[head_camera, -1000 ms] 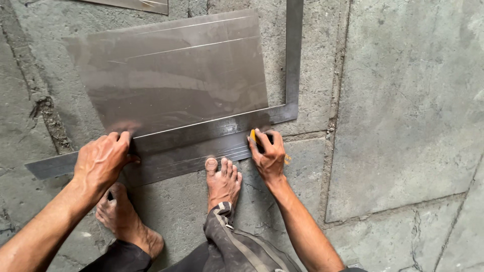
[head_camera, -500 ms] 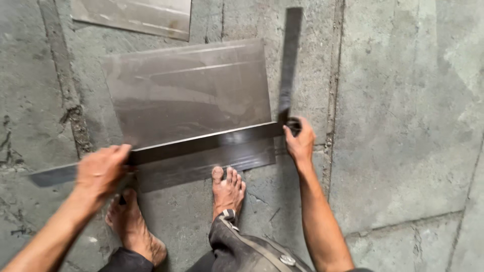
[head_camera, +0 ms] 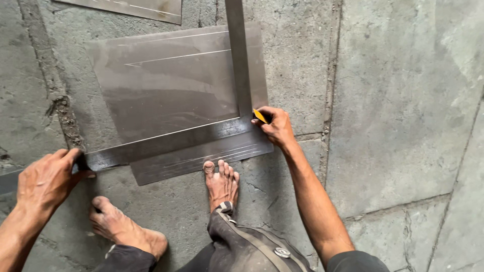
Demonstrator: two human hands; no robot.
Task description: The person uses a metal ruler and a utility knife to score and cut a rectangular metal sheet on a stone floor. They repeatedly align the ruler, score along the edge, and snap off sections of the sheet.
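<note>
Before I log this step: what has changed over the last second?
The steel square slid left across the metal sheet, its upright arm now lying on the sheet. The right hand followed its corner. Unchanged: left hand gripping the long arm, sheet on the floor.

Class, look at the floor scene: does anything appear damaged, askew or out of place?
Yes: the grey concrete floor is cracked, with a crumbled seam left of the thin shiny metal sheet. The sheet lies slightly askew to the floor seams.

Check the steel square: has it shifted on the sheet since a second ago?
Yes. The steel square slid left: its upright leg, earlier off the metal sheet's right edge, now lies on the sheet, with the right hand at the corner.
</note>
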